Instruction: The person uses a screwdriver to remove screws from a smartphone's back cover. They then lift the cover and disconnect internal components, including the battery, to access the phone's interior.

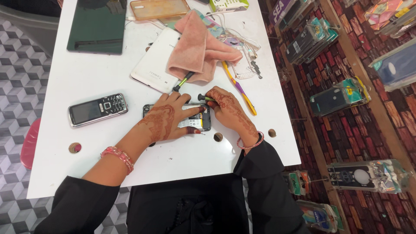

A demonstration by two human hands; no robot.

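An opened phone (198, 122) with its back removed lies on the white table (86, 78). My left hand (167, 121) presses flat on it and covers most of it. My right hand (227, 108) grips a small green-and-black screwdriver (203, 98), its tip down at the phone's upper right corner. Both hands carry henna patterns, and each wrist wears a pink bangle.
A keypad phone (98, 109) lies to the left. A white tablet (156, 60) lies face down under a pink cloth (199, 45). A dark tablet (97, 26), an orange case (159, 8), a purple-yellow toothbrush (240, 89) and another screwdriver (183, 81) are nearby. Packaged accessories hang at right.
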